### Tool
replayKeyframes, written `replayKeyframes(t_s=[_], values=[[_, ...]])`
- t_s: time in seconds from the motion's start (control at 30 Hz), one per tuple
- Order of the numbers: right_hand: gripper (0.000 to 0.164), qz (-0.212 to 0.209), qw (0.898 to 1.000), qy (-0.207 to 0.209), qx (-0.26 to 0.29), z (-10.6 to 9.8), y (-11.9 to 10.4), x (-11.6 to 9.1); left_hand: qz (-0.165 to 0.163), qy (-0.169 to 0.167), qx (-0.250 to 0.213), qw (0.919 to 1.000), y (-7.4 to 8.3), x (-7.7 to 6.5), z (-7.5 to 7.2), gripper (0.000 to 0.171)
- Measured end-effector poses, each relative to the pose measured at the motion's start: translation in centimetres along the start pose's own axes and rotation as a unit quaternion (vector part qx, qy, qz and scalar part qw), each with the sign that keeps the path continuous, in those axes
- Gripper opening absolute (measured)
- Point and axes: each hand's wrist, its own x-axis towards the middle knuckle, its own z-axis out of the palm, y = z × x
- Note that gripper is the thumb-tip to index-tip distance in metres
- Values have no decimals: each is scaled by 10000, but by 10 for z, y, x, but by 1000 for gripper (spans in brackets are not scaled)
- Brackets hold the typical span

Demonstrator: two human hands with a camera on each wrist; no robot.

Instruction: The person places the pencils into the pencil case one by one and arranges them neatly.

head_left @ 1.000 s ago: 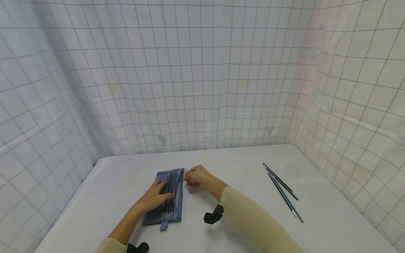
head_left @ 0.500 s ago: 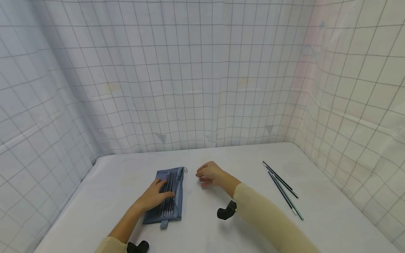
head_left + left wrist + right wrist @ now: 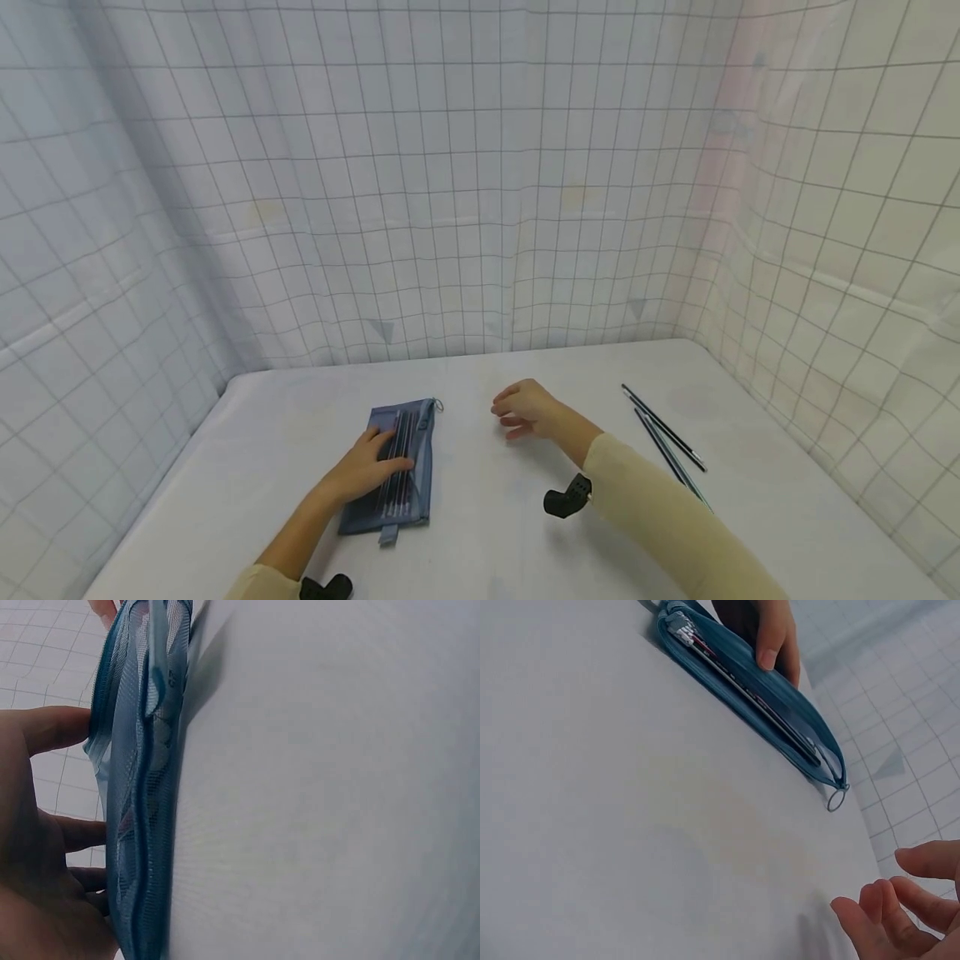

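Note:
A blue mesh pencil pouch (image 3: pixel 423 483) lies on the table, left of the middle in the head view. Several pencils (image 3: pixel 742 694) show inside it through the unzipped long side in the right wrist view. A ring pull (image 3: pixel 836 800) hangs at the far end of the zip. My left hand (image 3: pixel 362 472) rests on top of the pouch, fingers and thumb spread; the left wrist view has its fingertips touching the upper face. To the right of the pouch, my right hand (image 3: pixel 531 410) hovers over the table with loosely bent fingers, holding nothing.
Several loose dark and green pencils (image 3: pixel 670 437) lie at the right of the white table (image 3: pixel 300 400), partly hidden by the right sleeve (image 3: pixel 660 517). Checked white curtains (image 3: pixel 450 192) enclose the back and both sides.
My right hand has left the ring-pull end of the pouch and moved right, towards the loose pencils. My left hand and the pouch stay in place.

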Motion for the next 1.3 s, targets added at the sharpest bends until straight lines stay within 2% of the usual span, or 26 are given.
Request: replayKeyframes(t_s=[0.33,0.7,1.03,1.3], values=[[29,85,9992,309,-239,-35,-5,-13,31,24,156,9999,2,2,-3,84],[35,44,9984,473,-310,-69,7,-14,-38,15,110,9999,0,0,-3,84],[40,-13,9958,532,-747,-98,13,-25,-151,-32,-34,9999,-2,0,1,85],[41,-107,9913,582,-1177,-128,18,-37,-127,-32,56,9999,-1,-1,1,85]])
